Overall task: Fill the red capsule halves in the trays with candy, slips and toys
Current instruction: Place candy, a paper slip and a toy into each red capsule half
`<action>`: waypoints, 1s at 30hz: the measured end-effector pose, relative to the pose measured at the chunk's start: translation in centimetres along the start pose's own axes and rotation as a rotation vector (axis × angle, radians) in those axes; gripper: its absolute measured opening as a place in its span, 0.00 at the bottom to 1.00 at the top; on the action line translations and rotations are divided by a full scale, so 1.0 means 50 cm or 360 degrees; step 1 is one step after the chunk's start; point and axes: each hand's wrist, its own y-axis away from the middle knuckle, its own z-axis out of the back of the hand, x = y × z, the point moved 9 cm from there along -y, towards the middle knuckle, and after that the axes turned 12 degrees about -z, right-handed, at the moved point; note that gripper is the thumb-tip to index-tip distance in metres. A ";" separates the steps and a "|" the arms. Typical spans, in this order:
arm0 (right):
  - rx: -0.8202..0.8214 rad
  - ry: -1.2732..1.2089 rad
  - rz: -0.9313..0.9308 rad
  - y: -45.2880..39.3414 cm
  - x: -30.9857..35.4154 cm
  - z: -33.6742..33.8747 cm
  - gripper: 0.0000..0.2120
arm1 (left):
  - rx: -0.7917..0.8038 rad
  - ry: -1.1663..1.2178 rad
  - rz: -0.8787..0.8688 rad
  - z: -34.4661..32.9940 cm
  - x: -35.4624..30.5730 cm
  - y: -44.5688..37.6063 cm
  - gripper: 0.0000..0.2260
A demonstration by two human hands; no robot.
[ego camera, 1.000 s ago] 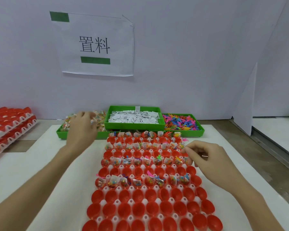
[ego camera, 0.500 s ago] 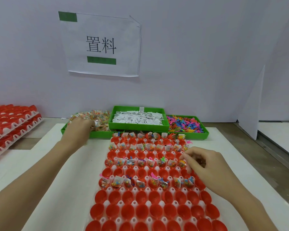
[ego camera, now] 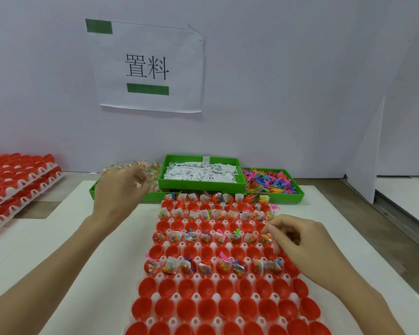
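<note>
Your white table carries everything, with a paper sign on the wall behind it. In front of you lies the white tray of red capsule halves: four alternate rows toward the far end hold candy, slips and toys, the rows between them and the three nearest rows are bare red cups. To your left, more stacked trays of red halves sit at the table's edge. Along the far edge stand three green bins: the candy bin at left, the slip bin in the middle, raised over its neighbours' edges, and the toy bin at right.

Your left hand hovers over the candy bin with fingers curled, a small wrapped candy pinched at the fingertips. Your right hand sits over the tray's right edge, fingers curled near the third filled row; whether it holds anything you cannot tell from here
</note>
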 end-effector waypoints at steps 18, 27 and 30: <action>-0.0158 -0.0153 -0.0017 -0.006 -0.006 0.021 0.10 | 0.0057 0.1409 0.0200 -0.015 -0.125 0.183 0.17; -0.0145 0.0204 0.0058 -0.143 0.086 -0.036 0.10 | -0.0052 0.1451 0.0089 0.001 -0.136 0.187 0.14; -0.0092 0.0386 0.0044 -0.255 0.096 -0.080 0.11 | -0.0093 0.1444 0.0103 0.004 -0.131 0.185 0.09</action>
